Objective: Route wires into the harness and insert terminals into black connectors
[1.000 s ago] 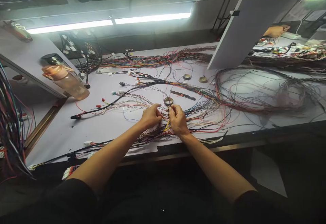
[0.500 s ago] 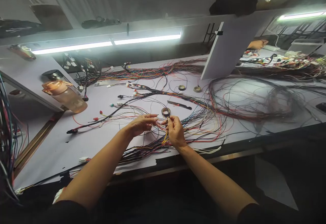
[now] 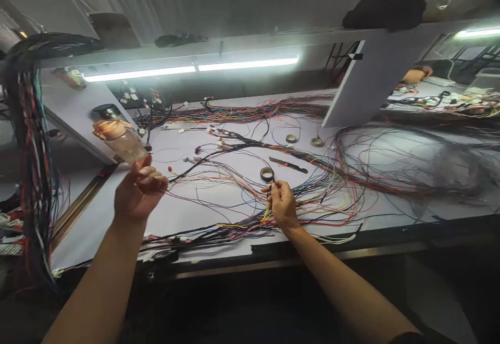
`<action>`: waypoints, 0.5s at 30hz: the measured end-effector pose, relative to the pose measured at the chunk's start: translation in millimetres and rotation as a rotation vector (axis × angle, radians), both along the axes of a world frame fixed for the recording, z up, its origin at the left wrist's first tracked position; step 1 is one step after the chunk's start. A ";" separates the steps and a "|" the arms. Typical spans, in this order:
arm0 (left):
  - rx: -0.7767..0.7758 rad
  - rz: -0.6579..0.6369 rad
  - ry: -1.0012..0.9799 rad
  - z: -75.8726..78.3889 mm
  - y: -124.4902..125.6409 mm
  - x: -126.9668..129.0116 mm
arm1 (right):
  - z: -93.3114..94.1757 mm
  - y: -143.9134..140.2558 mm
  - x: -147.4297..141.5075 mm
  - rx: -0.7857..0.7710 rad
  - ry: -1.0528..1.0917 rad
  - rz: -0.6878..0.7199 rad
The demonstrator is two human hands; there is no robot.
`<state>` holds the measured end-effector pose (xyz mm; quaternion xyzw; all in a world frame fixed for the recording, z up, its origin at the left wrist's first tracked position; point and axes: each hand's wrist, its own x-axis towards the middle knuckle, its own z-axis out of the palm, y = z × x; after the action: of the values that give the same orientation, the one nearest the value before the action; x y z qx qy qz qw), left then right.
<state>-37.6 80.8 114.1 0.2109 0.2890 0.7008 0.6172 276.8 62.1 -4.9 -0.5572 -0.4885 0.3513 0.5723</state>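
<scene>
No text, label, brand, number or sign can be read anywhere in the view. Any marks on the bottle (image 3: pixel 119 136), the tape rolls and the connectors are too small and blurred to be made out.

1. You stand at a pale workbench (image 3: pixel 219 206) with a dark front edge.
2. Loose coloured wires (image 3: pixel 312 187) lie spread across most of its top; a denser bundle (image 3: pixel 250 112) runs along the far side.
3. A black-sheathed harness (image 3: pixel 234 147) crosses the middle, with small connectors at its branch ends.
4. One tape roll (image 3: pixel 267 174) lies near the centre; two more (image 3: pixel 291 138) (image 3: pixel 316 142) lie farther back, side by side.
5. A dark flat tool (image 3: pixel 288 164) lies between the near roll and the far pair.
6. A white panel (image 3: pixel 371 83) leans up from the far right of the top.
</scene>
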 end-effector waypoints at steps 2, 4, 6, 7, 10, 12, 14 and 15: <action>-0.007 0.104 0.013 8.6 -6.1 -23.5 | 1.1 0.6 1.1 -0.022 -0.051 0.017; -0.068 0.198 0.048 7.6 -11.9 -44.8 | 3.0 2.7 2.1 -0.046 -0.126 0.054; -0.206 0.305 0.092 -4.8 -17.3 -62.1 | 5.4 5.9 2.2 -0.070 -0.227 0.106; -0.284 0.356 0.107 -14.4 -20.0 -69.1 | 6.7 7.6 1.8 -0.083 -0.285 0.132; -0.493 0.447 0.115 -47.0 -28.3 -84.1 | 10.5 11.7 -1.7 -0.119 -0.474 0.175; -0.587 0.459 0.116 -62.6 -34.1 -91.1 | 13.0 12.7 -4.8 -0.132 -0.589 0.187; -0.657 0.459 0.124 -67.7 -40.8 -98.2 | 16.2 12.5 -7.1 -0.137 -0.673 0.204; -0.685 0.453 0.130 -66.3 -44.6 -102.1 | 18.5 12.1 -7.8 -0.132 -0.708 0.211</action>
<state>-139.7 36.2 47.8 -0.0318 0.5827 0.6675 0.4624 269.0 74.2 13.6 -0.6264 -0.6872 0.2246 0.2914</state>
